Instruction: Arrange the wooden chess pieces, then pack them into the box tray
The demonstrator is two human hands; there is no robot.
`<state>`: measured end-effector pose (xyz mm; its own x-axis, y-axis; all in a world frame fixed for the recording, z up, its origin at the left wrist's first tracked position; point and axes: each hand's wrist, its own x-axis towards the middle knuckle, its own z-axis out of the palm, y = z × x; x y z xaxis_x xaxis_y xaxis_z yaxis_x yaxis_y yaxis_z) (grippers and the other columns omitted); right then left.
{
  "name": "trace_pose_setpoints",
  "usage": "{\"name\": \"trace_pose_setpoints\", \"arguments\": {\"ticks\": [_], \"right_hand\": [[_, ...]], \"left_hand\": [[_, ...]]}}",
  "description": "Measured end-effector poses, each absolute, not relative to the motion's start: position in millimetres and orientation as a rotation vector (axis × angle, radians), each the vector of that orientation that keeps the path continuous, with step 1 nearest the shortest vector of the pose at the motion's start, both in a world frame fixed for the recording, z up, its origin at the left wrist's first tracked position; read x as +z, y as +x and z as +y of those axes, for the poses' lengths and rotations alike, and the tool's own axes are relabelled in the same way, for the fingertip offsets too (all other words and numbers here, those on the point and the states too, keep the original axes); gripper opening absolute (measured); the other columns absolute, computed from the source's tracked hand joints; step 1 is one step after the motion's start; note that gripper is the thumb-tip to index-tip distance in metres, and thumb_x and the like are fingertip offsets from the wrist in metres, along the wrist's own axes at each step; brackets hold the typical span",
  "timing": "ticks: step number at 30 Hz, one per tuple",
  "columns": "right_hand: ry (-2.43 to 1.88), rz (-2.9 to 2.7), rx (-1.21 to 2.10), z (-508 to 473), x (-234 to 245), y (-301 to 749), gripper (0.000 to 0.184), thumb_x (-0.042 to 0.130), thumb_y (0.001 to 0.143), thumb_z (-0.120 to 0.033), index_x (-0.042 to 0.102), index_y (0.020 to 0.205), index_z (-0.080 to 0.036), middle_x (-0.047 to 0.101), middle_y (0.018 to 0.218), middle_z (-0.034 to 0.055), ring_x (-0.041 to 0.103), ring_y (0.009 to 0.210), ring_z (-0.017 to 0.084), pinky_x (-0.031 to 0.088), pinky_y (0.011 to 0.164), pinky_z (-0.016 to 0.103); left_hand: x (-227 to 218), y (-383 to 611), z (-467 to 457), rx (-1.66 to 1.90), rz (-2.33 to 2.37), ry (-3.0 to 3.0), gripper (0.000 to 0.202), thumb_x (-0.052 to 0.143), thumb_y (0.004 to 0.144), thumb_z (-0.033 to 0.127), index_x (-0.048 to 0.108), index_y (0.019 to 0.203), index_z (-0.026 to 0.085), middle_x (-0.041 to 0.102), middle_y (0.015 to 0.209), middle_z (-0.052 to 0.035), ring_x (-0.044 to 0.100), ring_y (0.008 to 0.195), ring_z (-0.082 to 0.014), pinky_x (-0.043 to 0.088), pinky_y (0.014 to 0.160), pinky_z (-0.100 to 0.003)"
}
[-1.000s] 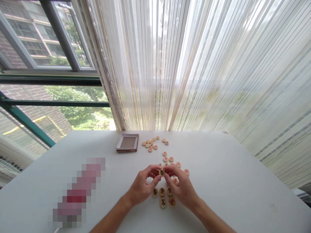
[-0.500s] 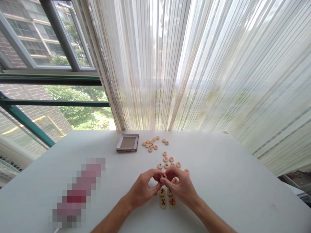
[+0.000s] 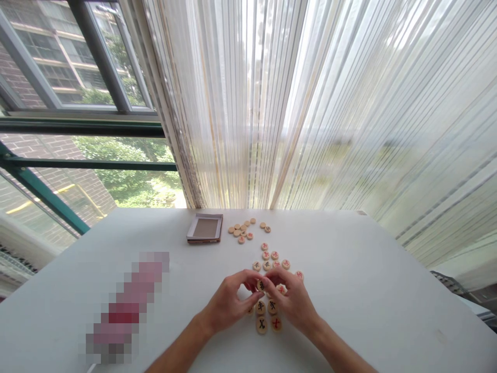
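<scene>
My left hand and my right hand meet over the white table, fingertips pinched together on one round wooden chess piece with a black character. Below the hands lie more wooden pieces, some marked black, some red. Just beyond the fingers sits a cluster of red-marked pieces. Farther back lies a loose group of pieces, mostly blank side up.
A small open cardboard box rests at the back of the table, left of the far pieces. A blurred pink and red object lies at the left. Striped sheer curtains and a window stand behind the table.
Both hands have lowered the held piece slightly toward the table. The piece's face, plainly showing a second ago, is now partly covered by the fingers.
</scene>
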<state>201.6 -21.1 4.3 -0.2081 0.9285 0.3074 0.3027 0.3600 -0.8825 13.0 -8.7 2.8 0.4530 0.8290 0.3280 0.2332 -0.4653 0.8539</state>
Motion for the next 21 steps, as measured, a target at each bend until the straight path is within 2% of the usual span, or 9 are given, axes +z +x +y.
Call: {"name": "trace_pose_setpoints", "arguments": {"ticks": [7,11,21], "right_hand": [[-1.02,-1.696,0.922,-23.7,11.3,200.1,0.013,0.055,0.095,-0.03,0.064,0.099,-0.021,0.071,0.091,0.0045,0.068,0.08,0.018,0.057,0.074,0.029],[-0.983,-1.722,0.921,-25.2,13.3,199.8,0.016,0.056,0.093,-0.027,0.061,0.108,-0.022,0.07,0.096,0.006,0.067,0.085,0.019,0.057,0.078,0.032],[-1.004,-1.724,0.901,-23.8,12.5,200.3,0.014,0.055,0.095,-0.028,0.06,0.106,-0.021,0.067,0.096,0.0055,0.066,0.083,0.017,0.057,0.077,0.032]], "left_hand": [[-0.1,11.8,-6.2,1.004,0.914,1.869,0.027,0.064,0.087,0.029,0.063,0.112,0.021,0.07,0.087,-0.0027,0.064,0.077,-0.0154,0.053,0.077,-0.027],[-0.3,11.4,-4.9,1.019,0.93,1.817,0.029,0.063,0.087,0.032,0.063,0.114,0.02,0.071,0.086,-0.0036,0.065,0.077,-0.0163,0.054,0.076,-0.028],[0.8,10.7,-4.5,0.966,0.9,1.739,0.034,0.057,0.092,0.034,0.059,0.123,0.019,0.072,0.091,-0.0066,0.068,0.077,-0.0175,0.055,0.078,-0.031]]}}
